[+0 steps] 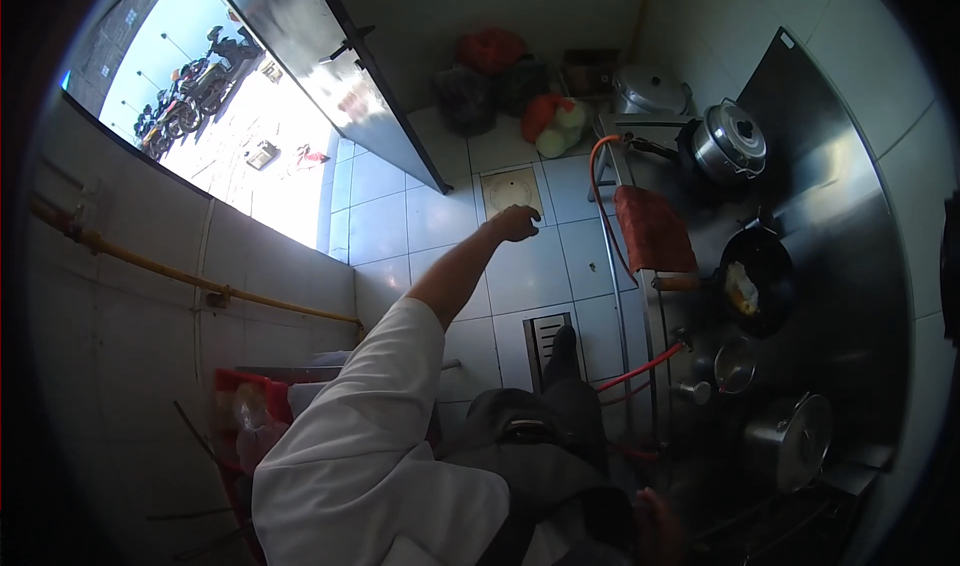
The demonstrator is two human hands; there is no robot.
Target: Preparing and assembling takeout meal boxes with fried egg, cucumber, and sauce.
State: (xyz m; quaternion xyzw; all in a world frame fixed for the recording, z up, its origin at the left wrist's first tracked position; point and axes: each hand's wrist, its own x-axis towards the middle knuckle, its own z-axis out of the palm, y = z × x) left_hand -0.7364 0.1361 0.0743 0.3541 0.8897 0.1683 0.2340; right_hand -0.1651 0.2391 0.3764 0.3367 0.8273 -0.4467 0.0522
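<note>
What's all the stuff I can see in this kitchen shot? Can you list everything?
Wok: one, black, on the stove at right, pale food inside.
Lidded pot: one, silver with a black knob, far end of the stove.
Steel pot: one, near end of the stove.
Small ladle bowl: one, metal, between wok and steel pot.
Cloth: one, red, draped over the stove's front edge.
Hose: one, orange-red, along the stove front.
Bags: several, red, dark and orange-white, floor by the far wall.
Crate: one, red, lower left.
Left hand: stretched out over the white floor tiles, holding nothing.
Right hand: not seen.
</note>
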